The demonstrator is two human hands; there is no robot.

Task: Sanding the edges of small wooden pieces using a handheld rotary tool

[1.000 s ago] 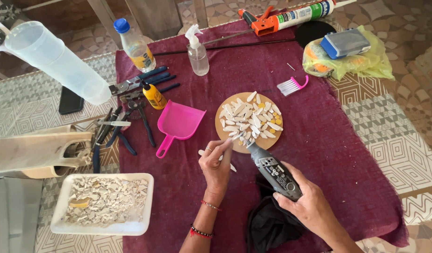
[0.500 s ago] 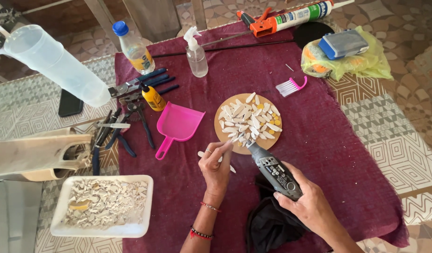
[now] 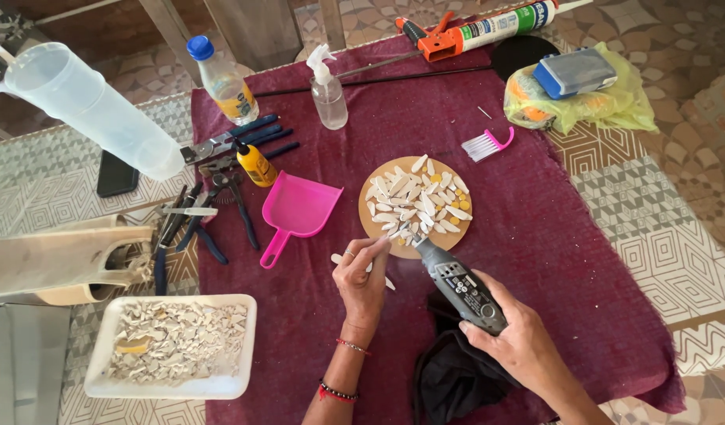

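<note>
My right hand point(image 3: 513, 340) grips a grey hand-held rotary tool point(image 3: 457, 282), its tip pointing at the near edge of a round wooden disc point(image 3: 367, 212). The disc is covered with white shell-like pieces point(image 3: 413, 197) and a few yellow ones. My left hand point(image 3: 362, 275) pinches a small white piece point(image 3: 395, 234) right at the tool's tip, by the disc's near rim. Two more white pieces lie on the dark red cloth point(image 3: 551, 236) beside my left hand.
A pink dustpan point(image 3: 295, 209) lies left of the disc, a white tray of shell fragments point(image 3: 173, 346) at the near left. Pliers and cutters point(image 3: 213, 189), a small yellow bottle, a spray bottle point(image 3: 328, 90), a caulking gun point(image 3: 472, 31), a pink brush point(image 3: 488, 143), a black cloth point(image 3: 449, 378).
</note>
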